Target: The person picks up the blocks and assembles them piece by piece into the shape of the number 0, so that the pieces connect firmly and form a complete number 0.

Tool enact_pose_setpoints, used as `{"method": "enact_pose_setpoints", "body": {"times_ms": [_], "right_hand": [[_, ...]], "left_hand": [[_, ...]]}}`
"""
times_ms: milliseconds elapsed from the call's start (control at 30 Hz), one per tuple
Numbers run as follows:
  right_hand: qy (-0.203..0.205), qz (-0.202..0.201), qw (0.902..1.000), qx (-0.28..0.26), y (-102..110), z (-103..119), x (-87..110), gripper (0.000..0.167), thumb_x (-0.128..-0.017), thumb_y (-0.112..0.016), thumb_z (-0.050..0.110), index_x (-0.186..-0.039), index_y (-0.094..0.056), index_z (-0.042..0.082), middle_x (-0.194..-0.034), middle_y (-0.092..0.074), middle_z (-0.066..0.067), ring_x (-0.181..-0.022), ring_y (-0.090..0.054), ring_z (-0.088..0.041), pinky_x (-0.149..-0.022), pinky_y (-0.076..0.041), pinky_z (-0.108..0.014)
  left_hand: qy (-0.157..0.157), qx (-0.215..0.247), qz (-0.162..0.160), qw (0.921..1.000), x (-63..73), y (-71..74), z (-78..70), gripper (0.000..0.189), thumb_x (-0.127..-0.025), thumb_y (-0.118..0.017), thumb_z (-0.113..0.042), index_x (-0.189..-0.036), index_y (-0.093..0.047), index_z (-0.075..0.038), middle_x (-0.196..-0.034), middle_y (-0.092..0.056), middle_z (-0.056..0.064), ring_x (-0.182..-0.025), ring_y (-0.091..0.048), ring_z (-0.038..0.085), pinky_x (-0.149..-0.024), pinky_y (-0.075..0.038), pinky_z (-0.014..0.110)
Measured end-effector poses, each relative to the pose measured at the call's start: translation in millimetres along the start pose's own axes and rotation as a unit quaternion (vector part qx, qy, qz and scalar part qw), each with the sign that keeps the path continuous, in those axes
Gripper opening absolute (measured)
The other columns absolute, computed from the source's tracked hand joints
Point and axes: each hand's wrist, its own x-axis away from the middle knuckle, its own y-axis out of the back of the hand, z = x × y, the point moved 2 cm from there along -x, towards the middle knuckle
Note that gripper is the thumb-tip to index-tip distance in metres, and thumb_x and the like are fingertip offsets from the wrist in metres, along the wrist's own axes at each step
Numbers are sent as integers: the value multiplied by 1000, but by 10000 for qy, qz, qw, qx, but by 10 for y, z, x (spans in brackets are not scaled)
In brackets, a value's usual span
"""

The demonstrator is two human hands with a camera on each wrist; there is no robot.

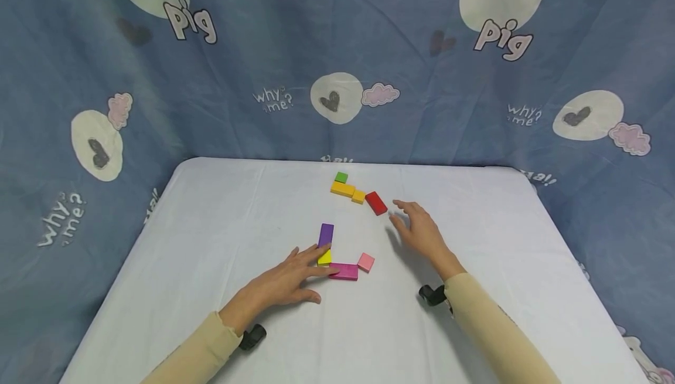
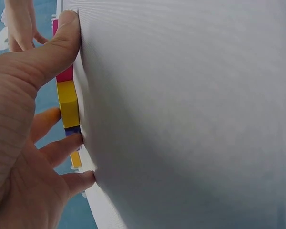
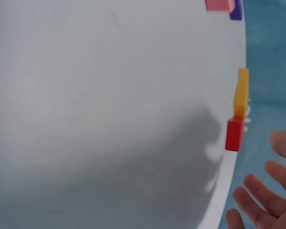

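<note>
My left hand lies spread over the lower row of blocks, its fingers extended. One fingertip overlaps the magenta block, and another reaches where the yellow block meets the purple block. In the left wrist view the thumb passes in front of the magenta block, with the yellow block beyond it. My right hand hovers over the table with loose fingers and nothing in them. Nearest to it is the red block, just left of its fingertips. A pink block sits at the magenta block's right end.
Farther back, a green block, a long orange-yellow block and a small orange-yellow block form a line leading to the red one. All lie on a white-covered table. A blue printed curtain hangs behind and beside it.
</note>
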Motion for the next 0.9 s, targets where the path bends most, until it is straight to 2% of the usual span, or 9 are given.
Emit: {"method": "enact_pose_setpoints", "body": {"times_ms": [267,400,667,900], "right_hand": [[-640,592,9962,-42,-118,-53,-314,53,-99,-57,29,-146,-44,7,-130,-53,-17,-112,-55,-30,-95,-46,-47],[-771,813,9937,88,-172,-39,-440,55,-99,-57,29,-148,-42,9,-132,-51,-17,-110,-55,-29,-93,-47,-46],[-592,1217,9905,229,-243,12,-588,59,-99,-57,33,-152,-37,14,-146,-40,-17,-112,-55,-29,-100,-44,-47],[-397,1240,9909,354,-239,47,-658,56,-101,-54,29,-152,-37,13,-149,-38,-16,-112,-55,-29,-103,-41,-47]], "left_hand": [[35,75,-21,10000,1,-13,21,66,-82,-78,-37,-142,-54,-24,-160,-22,10,-145,-19,35,-113,-11,60],[47,132,26,9999,-5,-28,24,66,-82,-78,-37,-142,-54,-24,-160,-22,10,-145,-19,35,-113,-11,61],[160,116,127,9997,-2,-26,6,65,-83,-77,-39,-142,-54,-24,-160,-21,8,-146,-16,32,-113,-10,60],[104,99,70,9999,6,-22,5,64,-83,-76,-38,-141,-55,-22,-160,-21,9,-146,-17,32,-113,-10,60]]}}
